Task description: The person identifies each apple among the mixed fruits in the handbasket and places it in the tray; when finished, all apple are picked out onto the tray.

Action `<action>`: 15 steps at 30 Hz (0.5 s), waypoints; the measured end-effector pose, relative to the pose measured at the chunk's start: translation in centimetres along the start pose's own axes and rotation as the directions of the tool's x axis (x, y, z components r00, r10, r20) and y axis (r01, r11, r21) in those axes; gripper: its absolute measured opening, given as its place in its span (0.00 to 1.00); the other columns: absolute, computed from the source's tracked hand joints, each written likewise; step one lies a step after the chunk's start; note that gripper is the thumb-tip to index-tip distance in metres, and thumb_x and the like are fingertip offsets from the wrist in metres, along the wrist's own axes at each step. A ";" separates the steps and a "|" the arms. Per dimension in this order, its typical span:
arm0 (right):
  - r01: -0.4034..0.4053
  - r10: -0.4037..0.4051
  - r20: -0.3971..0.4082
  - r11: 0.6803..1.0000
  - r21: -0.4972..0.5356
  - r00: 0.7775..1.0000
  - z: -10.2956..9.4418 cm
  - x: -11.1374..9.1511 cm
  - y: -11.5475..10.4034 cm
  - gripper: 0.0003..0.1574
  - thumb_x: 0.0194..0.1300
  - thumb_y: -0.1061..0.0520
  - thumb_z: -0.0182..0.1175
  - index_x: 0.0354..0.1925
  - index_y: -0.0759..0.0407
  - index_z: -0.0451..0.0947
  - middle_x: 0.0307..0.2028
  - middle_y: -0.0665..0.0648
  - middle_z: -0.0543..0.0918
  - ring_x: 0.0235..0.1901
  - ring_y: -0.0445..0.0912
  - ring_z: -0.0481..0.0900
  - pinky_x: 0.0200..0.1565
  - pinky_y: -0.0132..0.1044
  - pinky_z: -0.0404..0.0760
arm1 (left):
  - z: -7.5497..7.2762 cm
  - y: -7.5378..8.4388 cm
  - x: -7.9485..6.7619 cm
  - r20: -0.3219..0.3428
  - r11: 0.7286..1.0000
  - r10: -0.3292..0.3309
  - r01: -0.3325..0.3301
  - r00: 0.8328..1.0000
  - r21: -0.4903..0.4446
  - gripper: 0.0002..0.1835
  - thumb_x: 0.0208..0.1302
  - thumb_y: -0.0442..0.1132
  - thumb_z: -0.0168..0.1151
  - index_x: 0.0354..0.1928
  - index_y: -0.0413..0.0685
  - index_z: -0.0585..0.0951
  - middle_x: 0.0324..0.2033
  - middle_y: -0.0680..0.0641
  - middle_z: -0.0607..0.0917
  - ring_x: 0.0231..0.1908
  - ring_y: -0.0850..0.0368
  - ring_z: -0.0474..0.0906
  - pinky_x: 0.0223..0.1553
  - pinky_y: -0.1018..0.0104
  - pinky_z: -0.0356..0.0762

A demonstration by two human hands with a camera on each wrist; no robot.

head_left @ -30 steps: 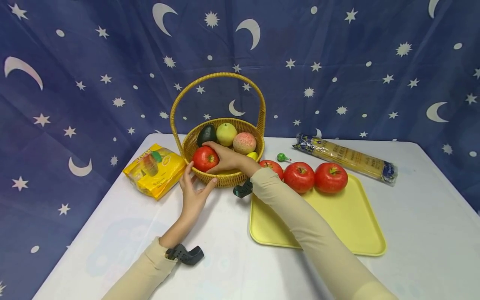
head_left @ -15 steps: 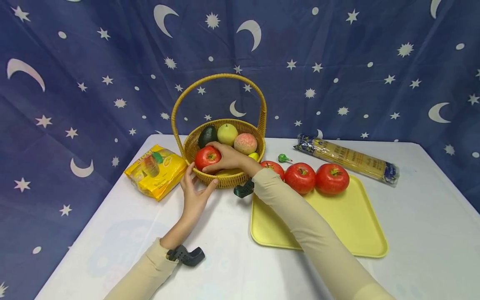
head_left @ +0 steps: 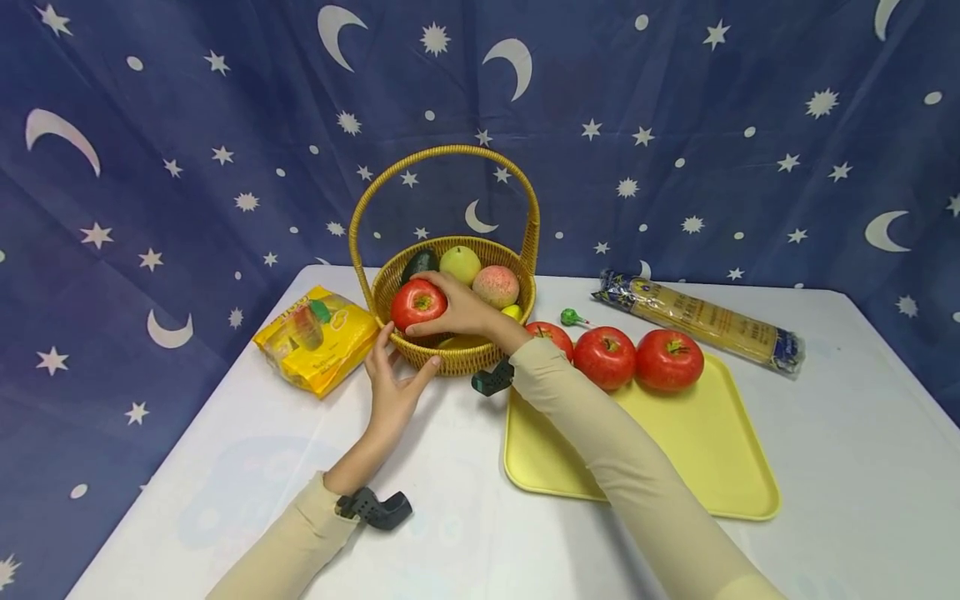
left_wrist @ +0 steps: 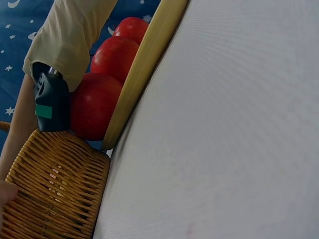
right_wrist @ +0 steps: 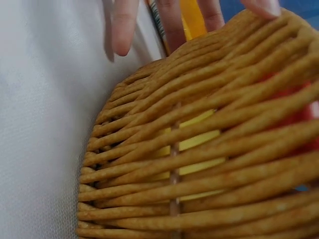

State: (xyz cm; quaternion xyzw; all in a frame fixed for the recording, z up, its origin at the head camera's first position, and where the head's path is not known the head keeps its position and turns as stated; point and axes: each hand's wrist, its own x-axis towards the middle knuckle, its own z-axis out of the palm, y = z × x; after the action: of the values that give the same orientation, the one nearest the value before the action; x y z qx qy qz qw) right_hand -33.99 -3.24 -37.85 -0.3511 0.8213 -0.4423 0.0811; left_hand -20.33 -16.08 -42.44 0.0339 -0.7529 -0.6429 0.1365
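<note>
A red apple point(head_left: 417, 305) is gripped by my right hand point(head_left: 463, 313) at the left side of a wicker basket point(head_left: 465, 362) with a tall handle. Spread fingers of my left hand point(head_left: 392, 398) touch the basket's outside at front left, just below the apple. Its thumb point(left_wrist: 7, 193) touches the woven wall in the left wrist view. Inside the basket lie a partly hidden avocado point(head_left: 420, 265), a yellow-green pear point(head_left: 461, 263), a pinkish peach point(head_left: 497, 287) and a yellow fruit point(head_left: 513, 312), mostly covered by the right hand.
Three more red apples point(head_left: 670, 360) sit along the back of a yellow tray point(head_left: 720, 467) at right. Behind them are a green-wrapped lollipop point(head_left: 572, 317) and a long packet of noodles point(head_left: 705, 323). A yellow snack bag point(head_left: 318, 342) lies left of the basket.
The apple in my right hand has risen slightly and tilted, hiding more of the avocado. My left hand has stayed at the basket's side. The head view has shifted a little.
</note>
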 end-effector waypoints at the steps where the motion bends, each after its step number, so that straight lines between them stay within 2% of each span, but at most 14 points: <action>1: -0.004 0.004 -0.015 1.000 0.024 1.000 0.0 0.0 -0.1 0.52 0.51 0.48 0.75 0.70 0.53 0.61 0.59 0.58 0.71 0.55 0.49 0.74 0.54 0.39 0.78 | 0.0 0.0 0.0 0.000 1.000 0.001 -0.001 1.000 0.001 0.44 0.65 0.38 0.65 0.75 0.55 0.49 0.69 0.37 0.45 0.70 0.38 0.55 0.56 0.46 0.73; 7: -0.010 0.016 -0.036 0.987 0.160 0.999 -0.2 0.0 -0.4 0.50 0.54 0.51 0.72 0.70 0.52 0.60 0.58 0.57 0.74 0.55 0.49 0.75 0.55 0.40 0.78 | 0.0 0.1 0.2 -0.003 1.000 0.008 -0.008 1.000 0.008 0.44 0.65 0.38 0.65 0.75 0.54 0.49 0.69 0.36 0.46 0.69 0.37 0.55 0.54 0.48 0.75; 15: -0.017 0.022 -0.028 0.988 0.152 0.999 -0.2 -0.3 -0.4 0.45 0.55 0.48 0.71 0.68 0.52 0.64 0.57 0.56 0.76 0.54 0.48 0.76 0.54 0.41 0.78 | 0.0 0.2 -0.1 -0.008 1.000 0.016 -0.016 1.000 0.025 0.44 0.64 0.37 0.66 0.75 0.51 0.49 0.68 0.35 0.47 0.69 0.36 0.56 0.54 0.48 0.75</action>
State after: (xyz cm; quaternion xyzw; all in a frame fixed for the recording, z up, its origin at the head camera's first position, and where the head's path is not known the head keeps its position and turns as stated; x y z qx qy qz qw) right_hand -33.65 -3.02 -37.43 -0.3294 0.7898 -0.5076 0.0999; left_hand -20.23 -16.04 -42.21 0.0322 -0.7605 -0.6323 0.1445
